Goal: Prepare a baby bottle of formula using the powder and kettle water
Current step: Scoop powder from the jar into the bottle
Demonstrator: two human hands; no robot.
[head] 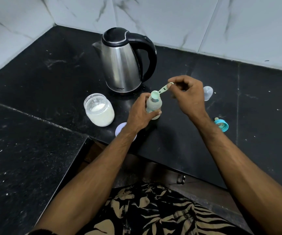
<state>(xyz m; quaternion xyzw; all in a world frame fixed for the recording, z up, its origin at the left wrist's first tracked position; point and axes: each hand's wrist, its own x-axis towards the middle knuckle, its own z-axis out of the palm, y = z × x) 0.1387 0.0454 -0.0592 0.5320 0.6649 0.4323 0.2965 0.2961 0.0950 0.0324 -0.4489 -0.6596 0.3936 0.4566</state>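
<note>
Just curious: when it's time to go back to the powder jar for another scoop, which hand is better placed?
Probably the right hand: it already holds the scoop. The left hand steadies the bottle.

Single head view — wide-angle, looking forward and down, close over black counter (179, 141) corner.

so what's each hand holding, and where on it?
Left hand grips the clear baby bottle around its body. Right hand pinches the pale green plastic scoop by its handle end, bowl over the bottle mouth.
</note>
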